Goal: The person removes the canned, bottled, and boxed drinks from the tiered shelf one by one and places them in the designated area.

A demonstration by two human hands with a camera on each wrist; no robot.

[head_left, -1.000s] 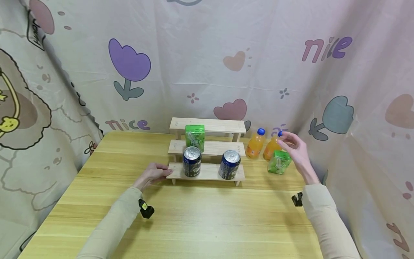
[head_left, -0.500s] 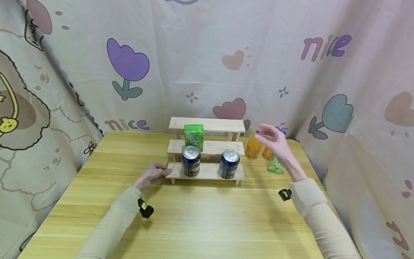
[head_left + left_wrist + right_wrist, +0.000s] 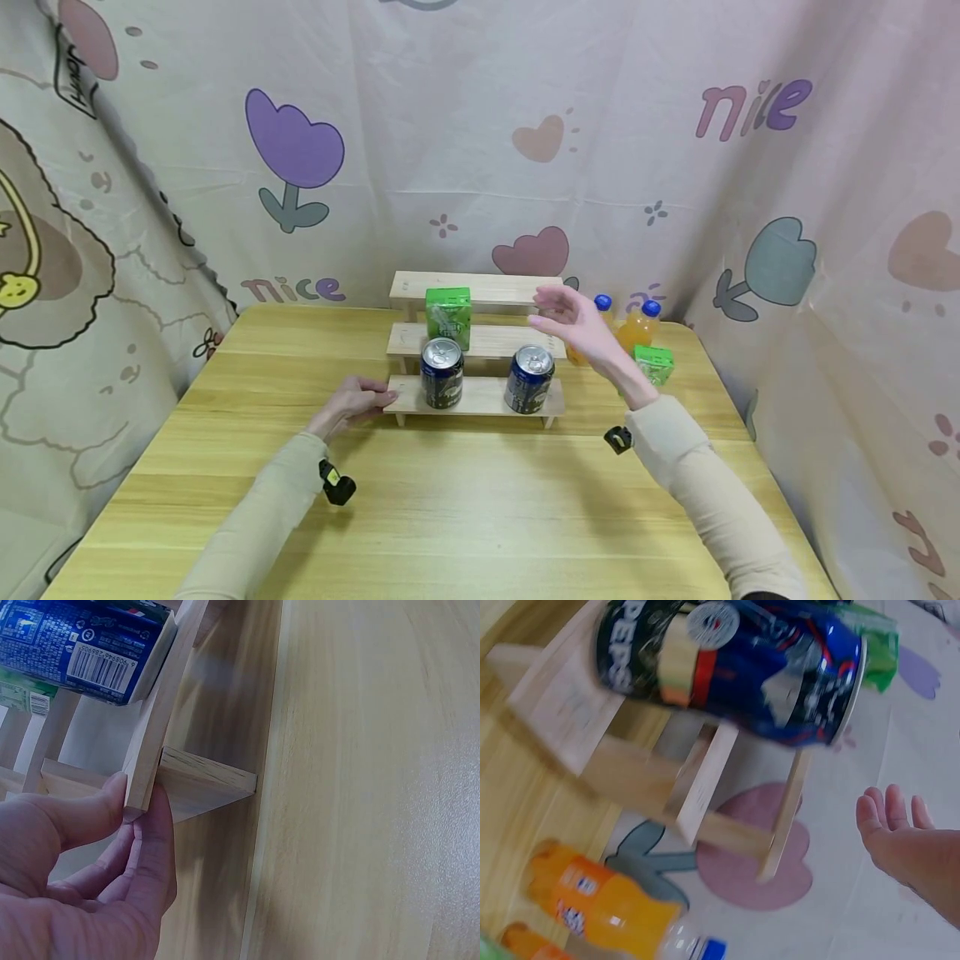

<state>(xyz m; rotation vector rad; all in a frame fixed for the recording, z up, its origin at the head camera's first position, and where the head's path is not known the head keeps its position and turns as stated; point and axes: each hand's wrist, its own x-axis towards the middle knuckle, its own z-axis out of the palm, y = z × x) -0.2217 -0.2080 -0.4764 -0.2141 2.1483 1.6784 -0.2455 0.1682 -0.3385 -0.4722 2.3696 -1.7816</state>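
My left hand point(image 3: 352, 406) pinches the left end of the lowest step of a three-step wooden display rack point(image 3: 480, 398). In the left wrist view the thumb lies on top of the board and the fingers point(image 3: 154, 859) are under it. My right hand point(image 3: 583, 327) hangs over the rack's right side, fingers loosely bent, holding nothing. On the lowest step stand two dark blue soda cans, a left one point(image 3: 442, 375) and a right one point(image 3: 529, 383); the right wrist view shows Pepsi lettering on a can point(image 3: 739, 667). A green drink carton point(image 3: 448, 315) stands on the middle step.
Right of the rack on the wooden table point(image 3: 465, 517) are two orange juice bottles with blue caps, one point(image 3: 639, 329) in full view and one point(image 3: 602, 303) partly behind my right hand. Another green carton point(image 3: 654, 363) stands before them. A patterned curtain point(image 3: 420, 142) hangs behind.
My right hand has moved left from over the bottles and right-hand carton to the rack's right side, passing in front of the bottles. My left hand keeps its hold on the rack.
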